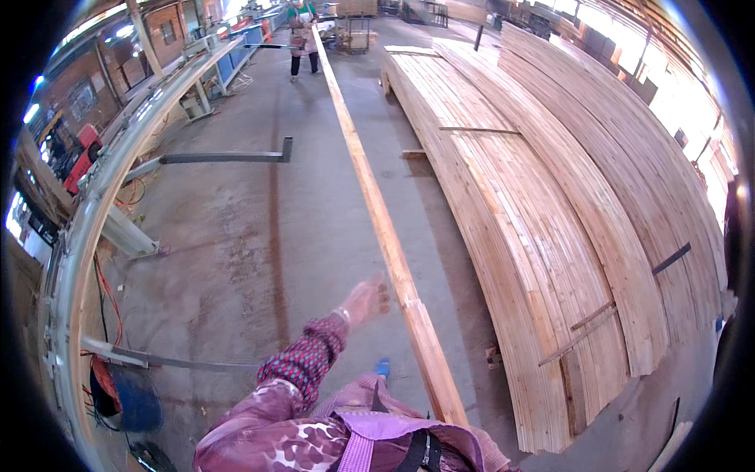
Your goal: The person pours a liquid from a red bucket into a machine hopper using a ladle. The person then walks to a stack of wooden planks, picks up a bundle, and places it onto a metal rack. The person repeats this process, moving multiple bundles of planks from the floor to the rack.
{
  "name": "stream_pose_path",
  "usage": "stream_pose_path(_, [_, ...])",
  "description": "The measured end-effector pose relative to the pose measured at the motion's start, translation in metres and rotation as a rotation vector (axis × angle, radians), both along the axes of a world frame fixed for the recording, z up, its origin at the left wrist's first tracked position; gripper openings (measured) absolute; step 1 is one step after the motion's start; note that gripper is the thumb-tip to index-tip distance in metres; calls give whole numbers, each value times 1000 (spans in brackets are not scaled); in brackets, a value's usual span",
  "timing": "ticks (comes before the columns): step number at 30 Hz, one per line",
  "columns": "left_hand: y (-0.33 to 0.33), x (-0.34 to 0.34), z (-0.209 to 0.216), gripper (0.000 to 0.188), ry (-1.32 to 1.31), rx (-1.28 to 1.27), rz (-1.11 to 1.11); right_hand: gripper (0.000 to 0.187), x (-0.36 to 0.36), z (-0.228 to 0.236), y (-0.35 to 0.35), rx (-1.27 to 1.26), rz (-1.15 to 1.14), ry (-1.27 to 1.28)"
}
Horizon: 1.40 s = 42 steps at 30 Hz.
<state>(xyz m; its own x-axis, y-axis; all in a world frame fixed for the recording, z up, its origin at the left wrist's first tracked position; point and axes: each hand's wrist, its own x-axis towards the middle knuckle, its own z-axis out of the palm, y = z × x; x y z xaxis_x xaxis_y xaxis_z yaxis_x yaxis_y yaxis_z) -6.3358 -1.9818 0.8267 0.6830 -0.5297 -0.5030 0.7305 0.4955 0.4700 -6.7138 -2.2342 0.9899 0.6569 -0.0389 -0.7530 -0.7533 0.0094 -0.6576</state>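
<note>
A long, narrow wooden board (366, 182) runs from the far end of the aisle down to my right side. Its near end passes beside my purple clothing, where a fold hides how it is held. My left hand (366, 302) hovers just left of the board, apart from it, slightly blurred, with fingers loosely bent and nothing in them. A patterned sleeve cuff (308, 355) covers that forearm. My right hand does not show. At the far end a person (303, 39) in dark trousers stands beside the board.
Large stacks of long planks (519, 220) fill the right side, with thin cross strips (578, 337) on top. Along the left runs a long metal rail frame (98, 206). Its support arm (224, 157) juts over the concrete floor (212, 252). A dark blue bin (141, 400) stands lower left.
</note>
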Motion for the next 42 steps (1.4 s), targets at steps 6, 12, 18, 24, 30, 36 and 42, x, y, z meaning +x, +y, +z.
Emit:
stream_pose_path(6, [-144, 52, 30, 35, 320, -323, 88, 38, 24, -9, -57, -655, 292, 50])
stream_pose_path(12, [-239, 83, 42, 26, 217, -228, 114, 48, 51, -17, -119, -875, 200, 81])
stream_pose_path(18, [-352, 144, 74, 16, 299, -183, 61, 41, 101, -12, -204, -834, 2, -125])
stream_pose_path(24, [-469, 202, 50, 25, 313, -200, -19, 59, 158, -32, -336, -808, 147, 198])
stream_pose_path(30, [-567, 252, 26, 25, 294, -182, -109, 57, 232, 6, -413, -938, 110, 186])
stream_pose_path(36, [-661, 298, -31, 33, 286, 4, -99, 57, 288, -53, -507, -915, -286, 160])
stream_pose_path(42, [-706, 297, -107, 28, 409, 17, -152, 75, 407, -145, -618, -945, -93, 269])
